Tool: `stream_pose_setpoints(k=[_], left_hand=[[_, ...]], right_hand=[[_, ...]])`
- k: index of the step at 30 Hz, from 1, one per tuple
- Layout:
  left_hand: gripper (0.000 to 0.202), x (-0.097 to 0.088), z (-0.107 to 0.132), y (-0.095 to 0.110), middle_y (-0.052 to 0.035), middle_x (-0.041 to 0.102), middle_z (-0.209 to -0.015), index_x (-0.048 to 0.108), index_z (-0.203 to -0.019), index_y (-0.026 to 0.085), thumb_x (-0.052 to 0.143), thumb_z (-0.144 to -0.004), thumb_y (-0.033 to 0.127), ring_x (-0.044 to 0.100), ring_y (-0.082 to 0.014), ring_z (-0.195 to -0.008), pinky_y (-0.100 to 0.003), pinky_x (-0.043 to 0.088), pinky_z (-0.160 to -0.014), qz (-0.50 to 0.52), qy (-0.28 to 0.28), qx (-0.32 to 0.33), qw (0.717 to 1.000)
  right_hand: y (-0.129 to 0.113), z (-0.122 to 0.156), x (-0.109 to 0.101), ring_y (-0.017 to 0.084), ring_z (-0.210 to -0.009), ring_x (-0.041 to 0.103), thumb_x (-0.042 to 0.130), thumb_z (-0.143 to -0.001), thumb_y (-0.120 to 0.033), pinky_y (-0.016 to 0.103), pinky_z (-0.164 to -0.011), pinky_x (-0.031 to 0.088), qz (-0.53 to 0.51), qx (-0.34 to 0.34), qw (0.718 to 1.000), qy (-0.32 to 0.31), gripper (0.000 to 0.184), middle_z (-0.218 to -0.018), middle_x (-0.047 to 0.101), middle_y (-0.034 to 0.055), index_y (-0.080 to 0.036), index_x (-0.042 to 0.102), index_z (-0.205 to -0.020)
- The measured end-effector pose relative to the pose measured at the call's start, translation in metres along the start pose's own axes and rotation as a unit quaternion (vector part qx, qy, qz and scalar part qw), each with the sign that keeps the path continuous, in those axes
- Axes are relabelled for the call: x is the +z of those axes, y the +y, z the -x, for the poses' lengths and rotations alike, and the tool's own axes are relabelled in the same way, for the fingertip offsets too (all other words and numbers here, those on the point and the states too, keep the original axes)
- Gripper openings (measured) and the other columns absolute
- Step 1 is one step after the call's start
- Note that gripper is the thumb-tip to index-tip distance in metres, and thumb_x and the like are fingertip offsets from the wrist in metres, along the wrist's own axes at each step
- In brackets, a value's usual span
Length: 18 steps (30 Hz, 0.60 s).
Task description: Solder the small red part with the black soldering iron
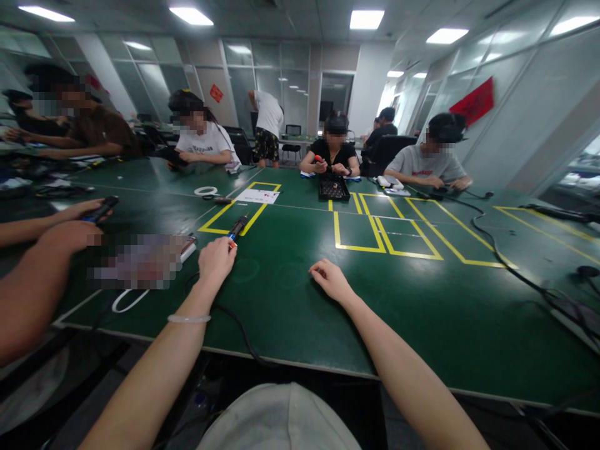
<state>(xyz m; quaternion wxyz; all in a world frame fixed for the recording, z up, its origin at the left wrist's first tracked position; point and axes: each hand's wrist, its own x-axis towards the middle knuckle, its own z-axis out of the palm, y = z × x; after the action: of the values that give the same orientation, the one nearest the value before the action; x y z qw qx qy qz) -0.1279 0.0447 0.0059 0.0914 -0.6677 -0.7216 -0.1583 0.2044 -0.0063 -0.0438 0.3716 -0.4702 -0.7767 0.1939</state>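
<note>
Tool (237,229), dark with a blue section and thin tip, was in the left hand (216,257), fingers wrapped round its near end. Tip pointed far and slightly right, in view over the near right corner of the left yellow outline (222,230) on the green counter (281,312). Right hand (332,279) was to the right, well apart from the tool, low at the counter: fingers loosely curled, nothing visible in it. Couldn't tell if it was fully closed.

White sheet (257,197) lay across the far part of that outline; white ring (206,191) just left of it. More yellow outlines (360,247) to the right, far side of the right hand. Pixelated object (145,259) sat left of the left hand, unidentifiable, white loop (126,302) at its near side. Black cord (241,328) ran from by the left forearm to the near edge.

Far left of that, a neighbour's hand (91,209) held a dark blue device (102,209). Far side: black tray (334,189) with small bits, in front of a person in black (349,150) gripping a red tool (319,159). Black cable (490,234) snaked down the right.
</note>
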Motion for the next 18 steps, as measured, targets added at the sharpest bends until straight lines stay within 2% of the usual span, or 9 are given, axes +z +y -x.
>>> stream_pose_setpoints(k=[3,7,9,11,14,18], left_hand=[[0.034,0.000,0.006,0.029,-0.0067,0.069,-0.100,0.058,-0.114,0.021,0.040,-0.094,0.040,0.064,-0.0234,-0.093,-0.034,0.046,-0.084,0.166,-0.038,0.086,0.982],[0.041,-0.004,0.018,0.081,-0.0019,0.067,-0.085,0.061,-0.116,0.018,0.040,-0.095,0.046,0.062,-0.0162,-0.076,-0.028,0.046,-0.074,0.353,-0.169,0.217,0.894],[0.047,-0.008,0.024,0.105,0.0010,0.060,-0.073,0.059,-0.125,0.016,0.041,-0.095,0.047,0.056,-0.0138,-0.067,-0.026,0.043,-0.067,0.396,-0.216,0.252,0.856],[0.056,-0.012,0.029,0.124,0.0050,0.053,-0.065,0.047,-0.140,0.016,0.044,-0.094,0.047,0.050,-0.0118,-0.061,-0.024,0.038,-0.061,0.421,-0.255,0.282,0.823],[0.067,-0.012,0.035,0.140,0.0085,0.047,-0.061,0.032,-0.151,0.016,0.050,-0.093,0.046,0.043,-0.0098,-0.057,-0.022,0.032,-0.058,0.433,-0.292,0.320,0.791],[0.074,-0.001,0.043,0.144,0.0095,0.046,-0.061,0.024,-0.154,0.017,0.054,-0.092,0.044,0.041,-0.0086,-0.057,-0.021,0.030,-0.058,0.465,-0.306,0.314,0.769]], right_hand=[[0.000,0.000,0.000,0.012,-0.070,0.053,0.054,-0.090,-0.021,0.026,-0.069,0.041,-0.013,0.002,1.000,0.006,0.013,-0.086,0.059,0.0020,-0.019,0.068,-0.089],[0.001,-0.002,0.002,0.012,-0.066,0.056,0.054,-0.090,-0.029,0.025,-0.064,0.044,-0.126,0.048,0.991,0.003,0.016,-0.080,0.064,0.0016,-0.018,0.066,-0.090],[0.001,-0.003,0.003,0.010,-0.058,0.056,0.053,-0.091,-0.039,0.023,-0.055,0.043,-0.225,0.092,0.970,-0.015,0.024,-0.075,0.065,0.0010,-0.017,0.064,-0.093],[0.000,-0.003,0.003,0.010,-0.052,0.056,0.052,-0.091,-0.050,0.021,-0.048,0.042,-0.316,0.122,0.940,-0.042,0.035,-0.071,0.065,0.0009,-0.016,0.061,-0.092],[-0.002,-0.003,0.002,0.011,-0.048,0.058,0.054,-0.087,-0.061,0.021,-0.045,0.044,-0.406,0.144,0.898,-0.088,0.044,-0.064,0.065,0.0012,-0.017,0.055,-0.084],[-0.002,-0.001,0.000,0.011,-0.047,0.059,0.066,-0.081,-0.057,0.021,-0.046,0.046,-0.467,0.163,0.862,-0.113,0.042,-0.059,0.065,-0.0002,-0.017,0.053,-0.082]])
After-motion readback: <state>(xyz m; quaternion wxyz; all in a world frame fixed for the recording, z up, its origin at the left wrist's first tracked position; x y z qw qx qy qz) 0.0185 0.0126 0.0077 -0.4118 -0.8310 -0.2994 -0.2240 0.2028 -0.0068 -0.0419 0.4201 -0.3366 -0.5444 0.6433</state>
